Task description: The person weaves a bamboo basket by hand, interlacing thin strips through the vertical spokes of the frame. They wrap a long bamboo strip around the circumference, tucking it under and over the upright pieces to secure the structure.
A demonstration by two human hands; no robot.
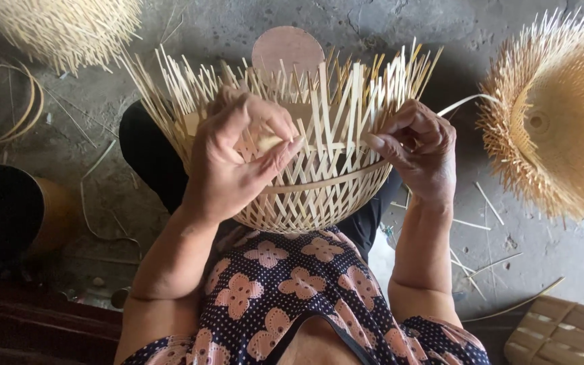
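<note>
Half-woven bamboo basket (305, 182) on lap, loose strip ends splayed upward. Left hand (234, 152) closed, pinching a strip at the weave; right hand (420, 149) curled around the rim band. Probably light, springy (splintery ends); best gripped at rim.

Finished baskets (562, 115) — dark drum (8, 213), loose strips (481, 203)
</note>
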